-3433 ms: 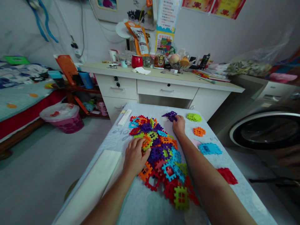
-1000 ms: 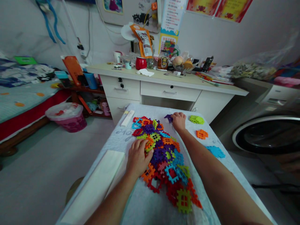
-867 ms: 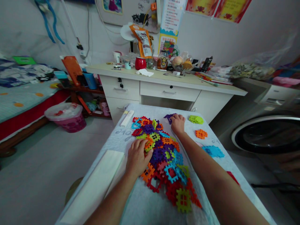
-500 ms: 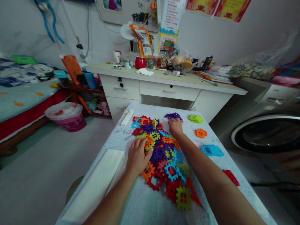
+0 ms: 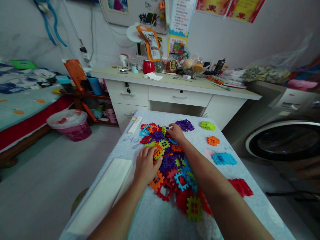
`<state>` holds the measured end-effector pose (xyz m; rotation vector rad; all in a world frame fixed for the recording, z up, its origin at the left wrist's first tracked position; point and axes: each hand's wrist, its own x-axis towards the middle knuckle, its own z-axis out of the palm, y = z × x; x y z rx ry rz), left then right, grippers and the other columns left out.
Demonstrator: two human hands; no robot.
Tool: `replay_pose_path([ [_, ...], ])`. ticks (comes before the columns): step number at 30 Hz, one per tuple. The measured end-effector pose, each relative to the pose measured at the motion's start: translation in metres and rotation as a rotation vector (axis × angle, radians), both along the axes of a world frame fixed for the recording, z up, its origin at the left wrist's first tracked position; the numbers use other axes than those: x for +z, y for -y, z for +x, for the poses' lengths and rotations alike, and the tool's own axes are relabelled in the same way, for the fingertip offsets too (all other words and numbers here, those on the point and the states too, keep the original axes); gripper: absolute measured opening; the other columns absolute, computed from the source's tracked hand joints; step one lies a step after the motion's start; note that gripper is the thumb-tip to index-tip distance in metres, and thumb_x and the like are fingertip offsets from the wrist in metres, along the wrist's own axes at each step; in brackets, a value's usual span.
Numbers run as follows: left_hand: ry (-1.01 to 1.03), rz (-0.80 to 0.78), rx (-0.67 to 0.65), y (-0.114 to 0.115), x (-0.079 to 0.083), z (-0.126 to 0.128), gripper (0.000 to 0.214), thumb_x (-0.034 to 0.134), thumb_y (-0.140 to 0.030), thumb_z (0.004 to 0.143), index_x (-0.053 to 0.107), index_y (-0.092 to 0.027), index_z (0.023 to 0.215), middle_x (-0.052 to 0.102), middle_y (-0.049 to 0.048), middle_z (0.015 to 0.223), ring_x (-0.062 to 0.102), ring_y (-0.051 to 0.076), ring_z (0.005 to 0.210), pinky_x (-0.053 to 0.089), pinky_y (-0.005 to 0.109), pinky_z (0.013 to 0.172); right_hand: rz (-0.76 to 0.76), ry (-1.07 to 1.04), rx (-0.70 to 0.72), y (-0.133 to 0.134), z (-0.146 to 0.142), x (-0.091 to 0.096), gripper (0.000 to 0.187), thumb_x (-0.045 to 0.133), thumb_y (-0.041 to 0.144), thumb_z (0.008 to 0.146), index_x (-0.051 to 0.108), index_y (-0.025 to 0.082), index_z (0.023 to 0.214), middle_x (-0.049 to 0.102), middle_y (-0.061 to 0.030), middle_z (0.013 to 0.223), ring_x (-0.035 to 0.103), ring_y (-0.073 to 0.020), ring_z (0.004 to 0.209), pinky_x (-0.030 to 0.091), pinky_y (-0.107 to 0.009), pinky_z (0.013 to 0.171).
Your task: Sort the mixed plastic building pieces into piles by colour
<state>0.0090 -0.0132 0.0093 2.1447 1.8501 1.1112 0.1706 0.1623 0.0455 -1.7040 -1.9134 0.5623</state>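
Note:
A heap of interlocking plastic building pieces (image 5: 170, 162) in purple, orange, red, blue and yellow-green lies along the middle of the cloth-covered table (image 5: 150, 216). My left hand (image 5: 145, 165) rests at the heap's left side, thumb and fingers apart, against an orange and yellow-green piece (image 5: 158, 151). At the far end of the heap is my right hand (image 5: 176, 132), its thumb and forefinger apart beside an upright yellow-green piece (image 5: 163, 130). Nothing shows clearly in its grasp. Just beyond that hand sits a purple pile (image 5: 185, 125).
Along the table's right side lie separate piles: yellow-green (image 5: 208, 125), orange (image 5: 213, 141), blue (image 5: 225, 158) and red (image 5: 241, 187). A long white box (image 5: 102, 196) and a small white box (image 5: 135, 125) lie on the left. Behind stands a cluttered desk (image 5: 180, 97); a washing machine (image 5: 282, 113) is at right.
My right hand has come away from the purple pile and moved left to the heap's far end. My left hand stays in place. The view has shifted slightly.

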Motion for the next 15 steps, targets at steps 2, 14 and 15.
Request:
replay_pose_path([
  [2,0.002,-0.001,0.003,0.0,0.001,0.0,0.034,0.056,-0.036,0.089,0.058,-0.021,0.12,0.059,0.0109,0.123,0.052,0.028,0.118,0.045,0.049,0.102,0.015,-0.016,-0.019,0.0,-0.002,-0.004,0.03,0.067,0.015,0.078,0.069,0.015,0.108,0.073,-0.004,0.082,0.066,-0.0149,0.073,0.046,-0.022,0.069],
  [14,0.003,0.0,-0.005,0.0,-0.002,-0.001,0.034,0.056,-0.036,0.089,0.057,-0.021,0.12,0.059,0.0108,0.123,0.052,0.028,0.117,0.045,0.048,0.102,0.124,-0.483,-0.178,-0.006,0.042,-0.026,0.027,0.063,0.025,0.066,0.068,0.016,0.092,0.064,0.0004,0.07,0.058,-0.0156,0.065,0.046,-0.026,0.064],
  [15,-0.001,-0.001,-0.003,-0.001,-0.002,-0.001,0.034,0.056,-0.036,0.089,0.057,-0.021,0.12,0.059,0.0108,0.123,0.052,0.028,0.118,0.045,0.048,0.102,0.116,-0.538,-0.2,-0.005,0.047,-0.029,0.028,0.064,0.027,0.065,0.067,0.016,0.091,0.064,0.0005,0.07,0.058,-0.0158,0.064,0.046,-0.026,0.063],
])
